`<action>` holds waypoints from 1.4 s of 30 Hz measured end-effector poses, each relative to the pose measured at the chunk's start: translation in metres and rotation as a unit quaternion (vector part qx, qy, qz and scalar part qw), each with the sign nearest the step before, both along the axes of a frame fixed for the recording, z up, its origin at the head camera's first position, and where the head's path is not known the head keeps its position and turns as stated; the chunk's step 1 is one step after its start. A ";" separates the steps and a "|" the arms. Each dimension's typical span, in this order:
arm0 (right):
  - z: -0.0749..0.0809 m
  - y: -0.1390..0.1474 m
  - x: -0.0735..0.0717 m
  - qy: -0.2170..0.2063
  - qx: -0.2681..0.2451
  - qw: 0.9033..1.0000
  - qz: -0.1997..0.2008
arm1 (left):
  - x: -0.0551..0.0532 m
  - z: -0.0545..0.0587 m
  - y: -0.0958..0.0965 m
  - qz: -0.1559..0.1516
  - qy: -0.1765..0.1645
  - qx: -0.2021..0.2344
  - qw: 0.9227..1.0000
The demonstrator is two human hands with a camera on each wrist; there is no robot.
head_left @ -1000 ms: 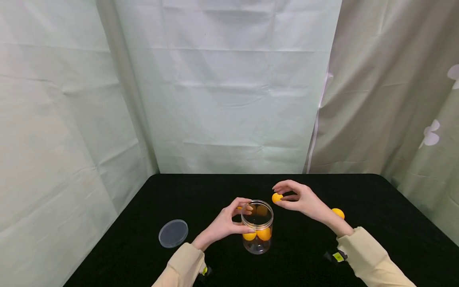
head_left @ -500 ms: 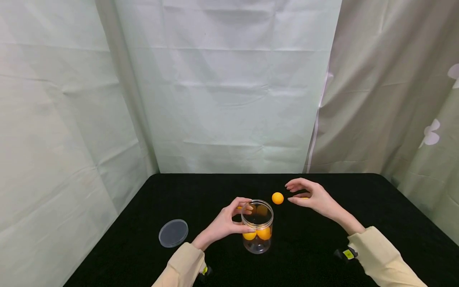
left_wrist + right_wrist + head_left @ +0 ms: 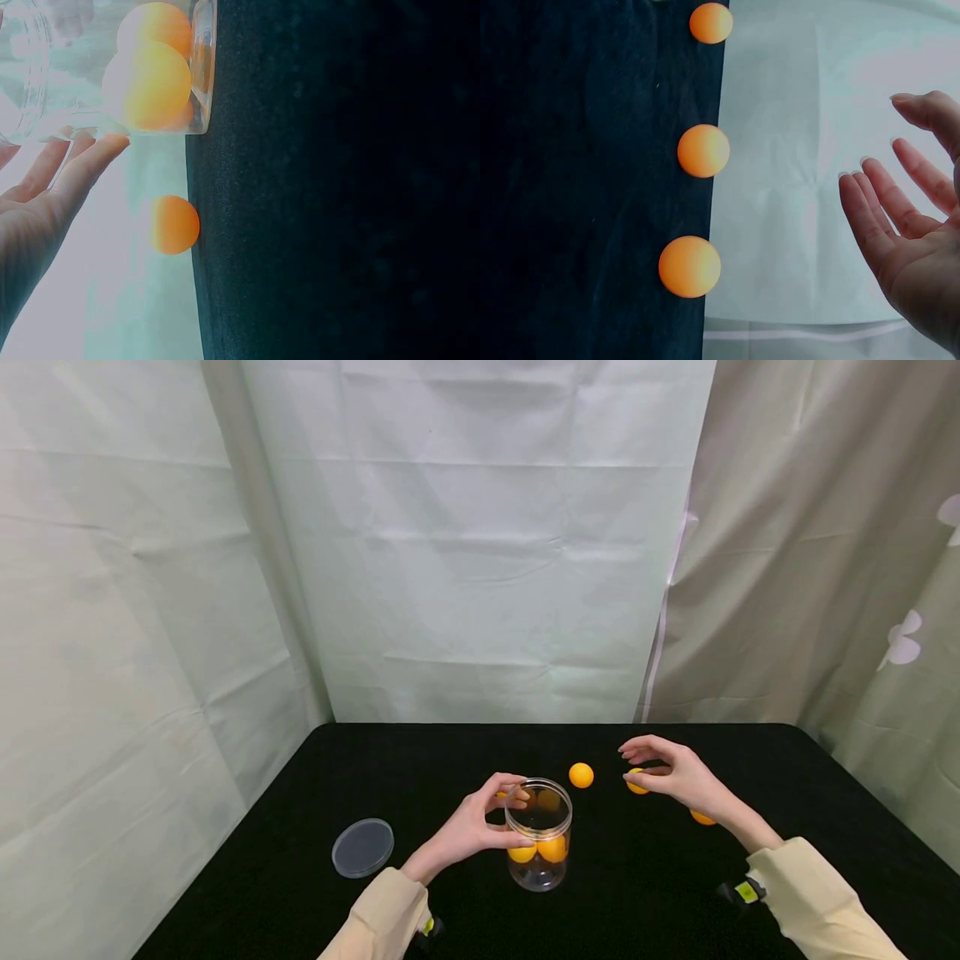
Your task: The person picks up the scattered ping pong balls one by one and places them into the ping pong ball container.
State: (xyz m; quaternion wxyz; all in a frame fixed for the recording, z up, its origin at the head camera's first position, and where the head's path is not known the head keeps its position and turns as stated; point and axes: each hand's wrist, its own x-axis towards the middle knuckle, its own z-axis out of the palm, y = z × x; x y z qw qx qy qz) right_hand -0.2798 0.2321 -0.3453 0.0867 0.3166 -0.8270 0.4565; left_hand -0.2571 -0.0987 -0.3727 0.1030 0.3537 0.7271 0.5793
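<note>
A clear plastic jar stands upright and lidless on the black table, with orange ping-pong balls inside. My left hand grips it near the rim, thumb in front and fingers behind. In the left wrist view, fingers reach along the jar wall. My right hand hovers to the right of the jar, fingers loosely bent and nothing between them. Behind its thumb lies a ping-pong ball, partly hidden. The right wrist view has that empty hand apart from a row of balls.
One loose ball lies just right of the jar; another shows partly under the right wrist. Behind the left hand another ball peeks out. A round clear lid lies left. Pale curtains hang behind the table.
My right hand has let go of the ball beside the jar and moved right, over toward another ball. The left hand and jar have stayed put.
</note>
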 end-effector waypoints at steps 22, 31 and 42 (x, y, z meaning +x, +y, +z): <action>-0.014 0.035 -0.003 0.002 0.010 0.999 -0.046 | 0.001 0.002 0.001 0.003 -0.005 0.001 1.000; -0.023 0.053 -0.003 0.009 0.025 0.997 -0.070 | -0.001 -0.001 0.001 -0.001 0.003 0.005 1.000; -0.032 0.070 -0.004 -0.004 0.025 0.996 -0.088 | -0.012 -0.017 0.000 0.005 -0.002 0.003 1.000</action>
